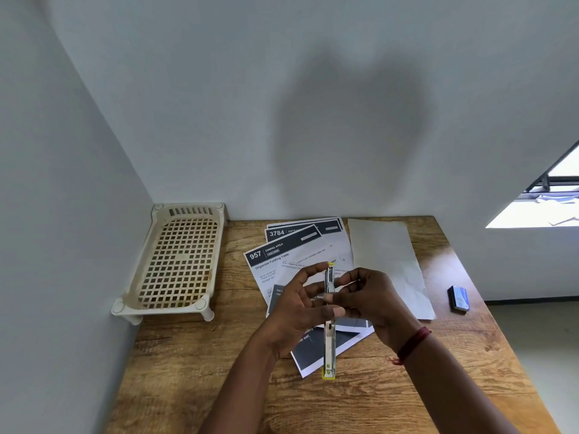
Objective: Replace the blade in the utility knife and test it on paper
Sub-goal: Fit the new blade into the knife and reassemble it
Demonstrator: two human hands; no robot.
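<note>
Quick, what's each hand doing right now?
Left hand: closed on the utility knife.
Right hand: fingers pinching the same knife at mid-body.

My utility knife (329,336) is a slim metal body with yellow at both ends, standing almost on end above the table, its lower yellow cap pointing toward me and its top tipped away. I can't make out a blade at the upper end (too small and blurred there). The plain white sheet of paper (388,261) lies flat on the wood beyond and to the right of the knife, slightly creased, apart from it. A small blue blade box (459,299) lies further right near the table's edge, well apart from the knife.
</note>
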